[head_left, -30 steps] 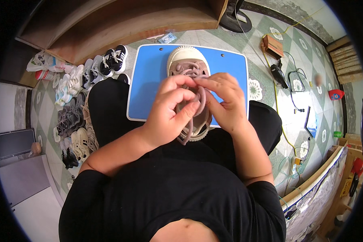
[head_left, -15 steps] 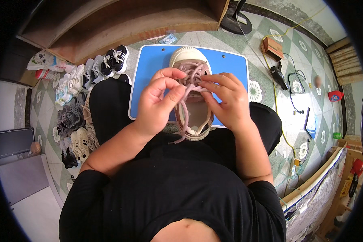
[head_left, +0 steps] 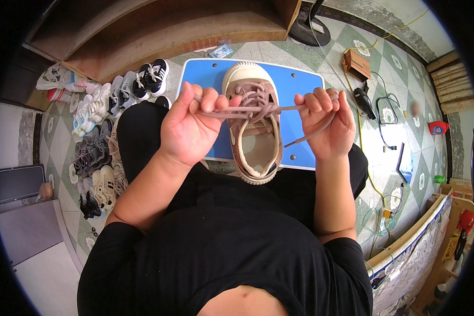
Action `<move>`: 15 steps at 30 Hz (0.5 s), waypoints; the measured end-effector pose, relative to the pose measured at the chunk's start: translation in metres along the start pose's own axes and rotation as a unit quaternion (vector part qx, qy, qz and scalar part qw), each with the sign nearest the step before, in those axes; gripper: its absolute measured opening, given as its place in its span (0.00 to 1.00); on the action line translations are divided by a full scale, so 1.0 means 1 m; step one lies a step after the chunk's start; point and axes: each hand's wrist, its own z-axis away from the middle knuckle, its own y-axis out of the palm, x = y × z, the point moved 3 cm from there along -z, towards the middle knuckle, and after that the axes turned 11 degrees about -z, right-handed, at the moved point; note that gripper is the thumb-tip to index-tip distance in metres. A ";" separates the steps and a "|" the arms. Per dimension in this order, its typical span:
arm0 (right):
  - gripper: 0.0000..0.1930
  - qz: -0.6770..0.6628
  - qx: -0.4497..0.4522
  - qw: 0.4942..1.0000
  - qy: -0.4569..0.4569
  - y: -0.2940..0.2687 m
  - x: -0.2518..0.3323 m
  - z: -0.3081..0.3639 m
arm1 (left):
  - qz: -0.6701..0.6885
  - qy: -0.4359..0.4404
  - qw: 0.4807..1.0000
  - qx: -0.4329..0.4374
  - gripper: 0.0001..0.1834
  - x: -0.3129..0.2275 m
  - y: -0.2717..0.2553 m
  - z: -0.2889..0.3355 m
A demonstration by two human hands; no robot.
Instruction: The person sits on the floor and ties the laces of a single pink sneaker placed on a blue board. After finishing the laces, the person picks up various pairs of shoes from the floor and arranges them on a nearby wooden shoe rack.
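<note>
A brownish-pink sneaker (head_left: 251, 87) with a cream toe cap and sole lies on a blue board (head_left: 197, 73), its toe pointing away from me. Its pink shoelace (head_left: 258, 109) crosses over the tongue and is knotted near the collar. My left hand (head_left: 194, 124) is closed on the lace left of the shoe, with a doubled strand running from its fingers to the knot. On the other side, my right hand (head_left: 326, 122) grips a single strand, and a loose lace end hangs below its fingers. Both strands are stretched sideways.
Several pairs of shoes (head_left: 97, 152) stand in rows on the tiled floor to the left. A wooden shelf (head_left: 158, 39) is at the back. Rightward lie a cardboard box (head_left: 357, 66), a black hair dryer (head_left: 364, 101) and cables. A fan base (head_left: 309, 32) stands behind.
My hands have moved apart, left and right, from above the laces. The lace, bunched at the fingers before, is now drawn out sideways with a knot at the middle.
</note>
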 end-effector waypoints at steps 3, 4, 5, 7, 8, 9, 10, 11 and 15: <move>0.17 0.036 -0.056 0.997 -0.047 -0.003 0.013 -0.002 | 0.001 0.003 1.000 0.008 0.20 -0.008 -0.007 -0.002; 0.17 0.035 -0.056 0.997 -0.047 -0.008 0.021 -0.001 | -0.031 0.006 0.999 0.018 0.20 -0.010 -0.011 -0.003; 0.17 0.035 -0.055 0.997 -0.047 -0.014 0.030 0.001 | -0.064 0.009 0.997 0.029 0.19 -0.014 -0.020 -0.004; 0.14 0.114 -0.064 0.989 -0.067 -0.013 0.033 0.003 | -0.168 0.028 0.985 0.041 0.16 -0.016 -0.023 -0.003; 0.12 0.203 -0.097 0.972 -0.071 -0.008 0.030 0.003 | -0.240 0.030 0.970 0.036 0.15 -0.015 -0.022 -0.001; 0.11 0.291 -0.130 0.945 -0.076 -0.001 0.026 0.002 | -0.310 0.031 0.950 0.031 0.14 -0.014 -0.022 0.001; 0.10 0.375 -0.162 0.909 -0.079 0.002 0.022 0.002 | -0.380 0.033 0.924 0.027 0.14 -0.013 -0.022 0.003; 0.05 0.459 -0.137 0.871 -0.110 0.000 0.017 0.002 | -0.445 0.028 0.894 0.038 0.10 -0.011 -0.019 0.005; 0.07 0.806 0.027 0.590 -0.031 0.009 0.000 0.004 | -0.703 0.038 0.708 0.058 0.08 0.001 -0.006 0.006</move>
